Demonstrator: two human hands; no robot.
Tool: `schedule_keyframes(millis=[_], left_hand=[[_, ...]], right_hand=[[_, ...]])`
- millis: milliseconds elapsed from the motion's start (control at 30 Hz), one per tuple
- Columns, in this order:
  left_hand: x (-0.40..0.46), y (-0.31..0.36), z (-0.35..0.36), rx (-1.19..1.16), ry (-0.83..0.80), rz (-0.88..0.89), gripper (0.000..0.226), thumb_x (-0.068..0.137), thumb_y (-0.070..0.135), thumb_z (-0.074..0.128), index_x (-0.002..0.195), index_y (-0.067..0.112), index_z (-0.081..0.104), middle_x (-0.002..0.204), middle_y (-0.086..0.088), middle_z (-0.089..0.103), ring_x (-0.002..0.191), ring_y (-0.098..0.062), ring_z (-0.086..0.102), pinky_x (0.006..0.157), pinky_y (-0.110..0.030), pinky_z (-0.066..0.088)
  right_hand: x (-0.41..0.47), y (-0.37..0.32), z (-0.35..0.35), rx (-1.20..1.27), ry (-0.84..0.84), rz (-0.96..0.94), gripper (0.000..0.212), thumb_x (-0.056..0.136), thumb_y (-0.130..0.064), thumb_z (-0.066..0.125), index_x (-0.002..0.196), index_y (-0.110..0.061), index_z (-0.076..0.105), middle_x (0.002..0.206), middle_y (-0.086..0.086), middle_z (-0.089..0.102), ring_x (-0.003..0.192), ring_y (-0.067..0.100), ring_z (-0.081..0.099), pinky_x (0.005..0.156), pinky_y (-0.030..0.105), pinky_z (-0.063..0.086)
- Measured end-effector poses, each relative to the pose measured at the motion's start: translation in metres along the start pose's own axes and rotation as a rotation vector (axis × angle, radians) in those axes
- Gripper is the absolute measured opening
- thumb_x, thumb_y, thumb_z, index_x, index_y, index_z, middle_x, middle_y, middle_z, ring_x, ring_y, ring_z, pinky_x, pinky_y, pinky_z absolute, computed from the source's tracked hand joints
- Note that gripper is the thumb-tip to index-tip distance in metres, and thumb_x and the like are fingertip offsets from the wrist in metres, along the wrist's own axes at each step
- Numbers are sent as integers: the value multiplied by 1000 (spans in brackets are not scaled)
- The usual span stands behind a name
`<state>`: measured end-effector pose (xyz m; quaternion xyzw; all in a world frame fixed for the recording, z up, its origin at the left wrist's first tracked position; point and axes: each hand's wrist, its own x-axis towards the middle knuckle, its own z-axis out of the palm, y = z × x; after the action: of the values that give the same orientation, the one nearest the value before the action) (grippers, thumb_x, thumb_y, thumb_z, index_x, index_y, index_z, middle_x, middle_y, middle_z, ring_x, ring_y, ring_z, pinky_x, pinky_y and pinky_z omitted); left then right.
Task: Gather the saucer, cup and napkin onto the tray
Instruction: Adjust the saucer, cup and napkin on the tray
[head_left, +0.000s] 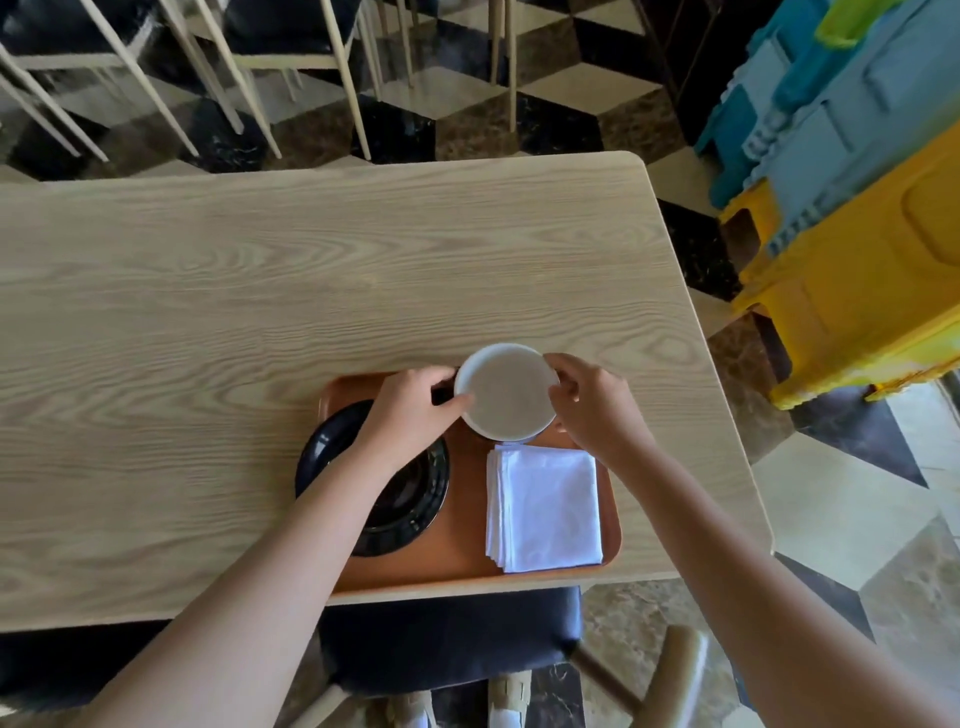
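Note:
A white cup with a pale inside is over the far edge of the orange tray. My left hand grips its left side and my right hand pinches its right rim. A black saucer lies on the tray's left half, partly hidden under my left forearm. A folded white napkin lies on the tray's right half, just below the cup. Whether the cup rests on the tray or hangs above it I cannot tell.
The tray lies at the near edge of a light wooden table. A dark chair seat is below the table edge. Stacked blue and yellow plastic stools stand at the right, and chair legs at the far side.

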<state>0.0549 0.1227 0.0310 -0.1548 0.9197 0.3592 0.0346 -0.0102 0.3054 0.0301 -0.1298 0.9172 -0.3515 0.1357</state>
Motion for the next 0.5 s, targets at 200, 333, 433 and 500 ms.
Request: schedule_keyframes(millis=[200, 333, 433, 500], left_hand=[[-5, -16, -9, -47, 1, -85, 37, 83, 33, 62, 115, 15, 65, 121, 1, 66, 114, -13, 56, 92, -20, 37], [-9, -17, -6, -82, 27, -122, 37, 84, 31, 62, 116, 12, 64, 121, -1, 65, 113, -14, 56, 92, -21, 37], [-14, -15, -3, -109, 41, -139, 40, 86, 30, 60, 121, 12, 59, 127, -3, 61, 119, -16, 52, 95, -22, 35], [-20, -13, -2, -133, 52, -144, 44, 87, 28, 58, 127, 12, 53, 133, -4, 56, 124, -17, 48, 97, -21, 31]], right_hand=[[-4, -8, 10, 50, -8, -21, 38, 80, -1, 47, 112, -14, 62, 98, 14, 66, 83, 32, 63, 77, 42, 53], [-5, -7, 10, 98, -37, 1, 36, 83, -6, 49, 116, -18, 59, 105, 8, 65, 82, 21, 63, 79, 39, 55], [-14, -2, 5, 111, -12, 2, 34, 87, -12, 51, 119, -23, 55, 105, -3, 63, 80, 12, 58, 72, 20, 42], [-28, 7, 1, 105, 29, -8, 34, 88, -13, 51, 119, -24, 55, 106, -1, 63, 85, 17, 61, 74, 27, 46]])
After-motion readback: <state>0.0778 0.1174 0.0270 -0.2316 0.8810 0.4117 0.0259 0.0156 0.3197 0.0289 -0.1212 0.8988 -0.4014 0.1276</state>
